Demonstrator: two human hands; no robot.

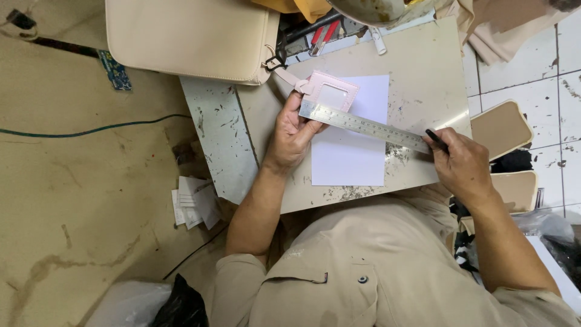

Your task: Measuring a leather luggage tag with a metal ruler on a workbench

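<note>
Now both hands, left hand [293, 134] and right hand [462, 162], on steel ruler [363, 125].

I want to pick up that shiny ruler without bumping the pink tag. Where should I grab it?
Probably the bare middle of the ruler, pinching its two long edges from above. It lies flat and slanted across the white paper. The left hand presses its left end beside the pink tag, and the right hand, holding a dark pen, sits at its right end.

Cream bag [187, 36] cropped at top
</note>
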